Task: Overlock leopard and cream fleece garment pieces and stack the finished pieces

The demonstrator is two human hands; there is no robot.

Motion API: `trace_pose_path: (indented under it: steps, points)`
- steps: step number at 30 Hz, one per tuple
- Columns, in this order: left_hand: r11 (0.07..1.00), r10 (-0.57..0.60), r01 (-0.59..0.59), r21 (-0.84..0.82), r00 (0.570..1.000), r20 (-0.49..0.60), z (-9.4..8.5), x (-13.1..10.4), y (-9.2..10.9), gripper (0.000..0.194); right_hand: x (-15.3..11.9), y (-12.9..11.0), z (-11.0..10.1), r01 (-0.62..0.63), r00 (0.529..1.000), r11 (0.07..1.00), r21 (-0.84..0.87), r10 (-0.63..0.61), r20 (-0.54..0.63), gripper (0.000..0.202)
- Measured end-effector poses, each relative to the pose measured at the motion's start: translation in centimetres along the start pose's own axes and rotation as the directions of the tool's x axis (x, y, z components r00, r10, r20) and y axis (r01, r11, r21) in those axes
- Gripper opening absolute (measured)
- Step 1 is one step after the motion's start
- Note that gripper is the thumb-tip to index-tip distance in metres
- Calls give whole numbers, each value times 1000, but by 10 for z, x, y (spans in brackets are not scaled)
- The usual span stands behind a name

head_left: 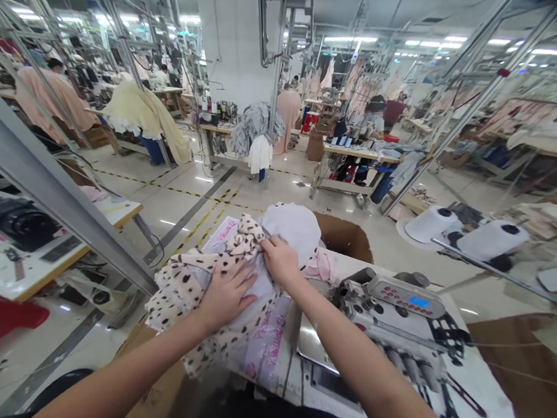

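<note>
A cream fabric with dark spots [182, 284] lies bunched over the left end of the sewing table, together with pale grey-blue fabric [293, 228]. My left hand [227, 294] rests flat on the cloth with its fingers spread. Just to its right, my right hand [280, 260] has its fingers curled in and pinches the edge of the spotted fabric. Beneath the cloth, printed plastic with pink lettering [267, 348] shows near the table's front edge.
A sewing machine [391, 310] stands right of the cloth, with scissors [450, 409] near it. Pink fabric [321, 265] lies behind the metal plate. Thread cones [430, 224] stand farther right. A brown box [345, 235] is behind the table, and a metal post [57, 158] rises at left.
</note>
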State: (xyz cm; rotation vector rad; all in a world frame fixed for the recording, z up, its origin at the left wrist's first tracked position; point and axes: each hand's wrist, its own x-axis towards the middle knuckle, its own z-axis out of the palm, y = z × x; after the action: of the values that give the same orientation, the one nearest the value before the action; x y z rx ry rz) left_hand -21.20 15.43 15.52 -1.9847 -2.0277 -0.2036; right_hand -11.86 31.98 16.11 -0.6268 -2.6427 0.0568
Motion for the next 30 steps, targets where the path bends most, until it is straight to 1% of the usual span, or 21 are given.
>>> trace_pose_path:
  steps: [1,3,5,7,9,12,16,22,25,27,28,30]
  points:
    - [1000,12,-12,-25,1000,-2,1,-1,-3,39,3,-1,-1,39,999,999,4,-39,6,20]
    - [998,9,-8,-65,1000,9,1,-3,-9,42,7,-3,-3,158,987,987,26,-159,13,23]
    - [996,-33,36,-88,999,33,1,-4,-11,50,12,-6,-6,288,957,955,66,-289,1,26]
    - [992,-78,83,-94,995,60,-1,-6,-9,57,18,-9,-9,354,935,930,96,-355,-9,31]
    - [990,-105,112,-91,991,83,-3,-6,-5,58,24,-11,-10,331,943,939,87,-334,14,33]
    - [988,-128,136,-73,986,103,-4,-7,2,54,35,-13,-10,238,969,971,22,-239,66,39]
    - [987,-149,154,-39,983,104,-3,-9,3,51,44,-12,-7,175,980,984,-13,-173,103,45]
    - [986,-152,158,-45,982,114,0,-11,2,50,44,-8,-2,140,986,990,-15,-138,96,45]
    - [984,-160,167,-58,981,112,0,-10,4,52,43,-11,-4,104,991,995,10,-104,84,45]
    - [982,-171,179,-60,978,120,1,-9,4,56,32,-16,-9,82,995,994,73,-86,52,44]
    - [981,-177,186,-58,976,126,1,-9,4,57,21,-20,-11,81,996,988,129,-84,18,45]
    - [979,-185,195,-58,972,144,-1,-11,1,58,-14,-27,-13,91,994,951,295,-70,-81,44]
